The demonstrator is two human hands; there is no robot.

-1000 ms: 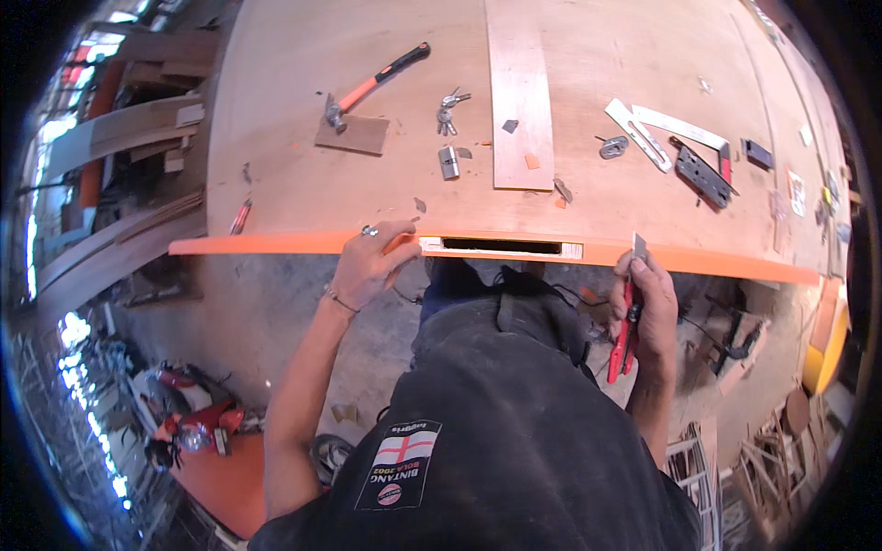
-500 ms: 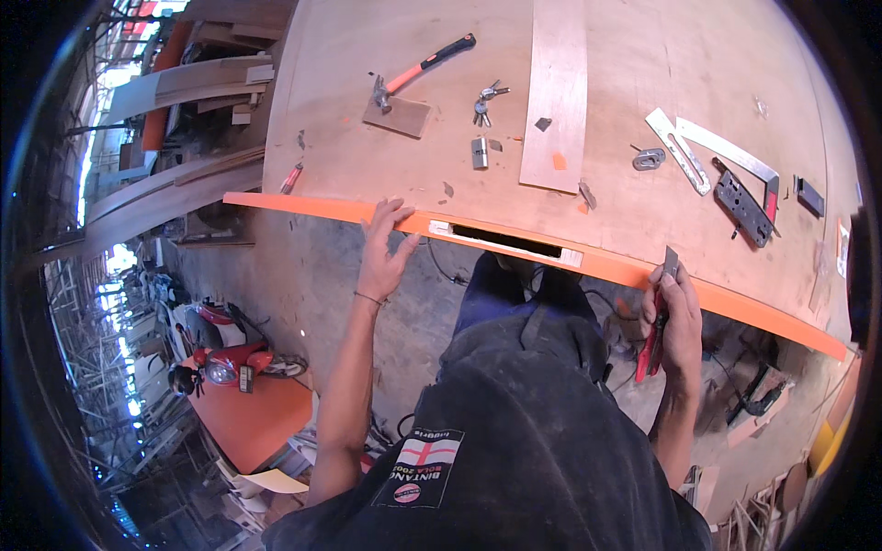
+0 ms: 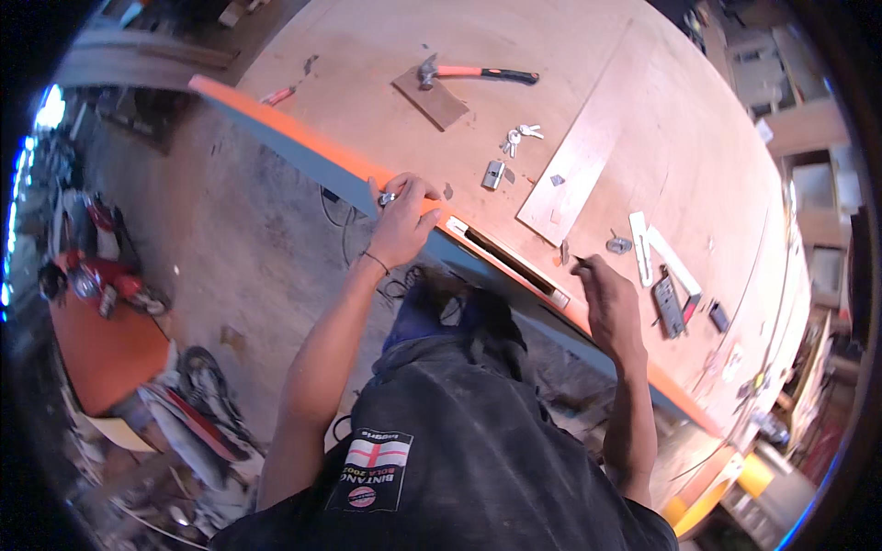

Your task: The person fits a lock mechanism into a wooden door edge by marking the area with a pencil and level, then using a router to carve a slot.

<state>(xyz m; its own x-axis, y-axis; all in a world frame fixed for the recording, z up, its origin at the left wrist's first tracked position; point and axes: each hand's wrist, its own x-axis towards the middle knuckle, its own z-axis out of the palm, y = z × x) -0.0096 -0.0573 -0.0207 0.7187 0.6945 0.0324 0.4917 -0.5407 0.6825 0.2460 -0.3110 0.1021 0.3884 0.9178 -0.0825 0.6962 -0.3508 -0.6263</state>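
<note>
My left hand (image 3: 402,225) rests over the orange edge (image 3: 317,142) of a wide wooden panel, thumb apart from the bent fingers. A small shiny silver thing (image 3: 387,198) shows at those fingers; I cannot tell whether it is a ring. To its right, a long narrow slot (image 3: 508,260) with pale ends is cut into the edge. Beyond the slot, my right hand (image 3: 614,308) is closed on a utility knife (image 3: 581,264). Only a dark tip of the knife pokes past the fingers; its red handle, plain in the earlier view, is hidden.
On the panel lie a hammer (image 3: 482,73), a small wood piece (image 3: 441,104), keys (image 3: 513,140), a lock cylinder (image 3: 493,174), a flat board (image 3: 588,138), a lock case (image 3: 669,308), white metal plates (image 3: 640,248) and a red pen-like tool (image 3: 277,95). A red motorbike (image 3: 92,275) stands left.
The view has turned, so the panel now slants down to the right. My right hand has come in closer to the slot with the knife. My left hand's fingers are more bent.
</note>
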